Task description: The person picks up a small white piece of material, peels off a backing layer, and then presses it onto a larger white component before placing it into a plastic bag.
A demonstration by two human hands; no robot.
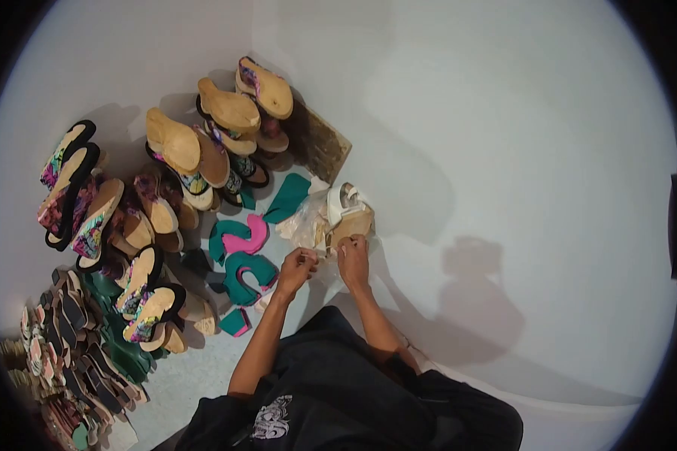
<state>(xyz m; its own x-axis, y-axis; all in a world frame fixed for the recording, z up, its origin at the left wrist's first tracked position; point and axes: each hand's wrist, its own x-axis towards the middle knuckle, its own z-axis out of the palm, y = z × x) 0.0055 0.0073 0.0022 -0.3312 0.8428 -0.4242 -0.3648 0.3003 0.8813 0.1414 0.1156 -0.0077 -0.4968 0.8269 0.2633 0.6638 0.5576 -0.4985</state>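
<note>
My left hand (299, 269) is at the middle of the view, its fingers pinched together beside a clear plastic bag (306, 223); what they hold is too small to tell. To its right, my right hand (353, 257) has its fingers closed at the lower edge of a brown box-like piece (351, 225). A white rounded object (341, 201) lies just above that piece. Whatever sits between the right fingertips cannot be made out.
Teal cut pieces (287, 197) and a pink curved piece (247, 236) lie left of the hands. Stacked patterned sandals (174, 143) stand along the left wall, near a wooden board (320, 143). More soles (71, 319) are piled at the lower left.
</note>
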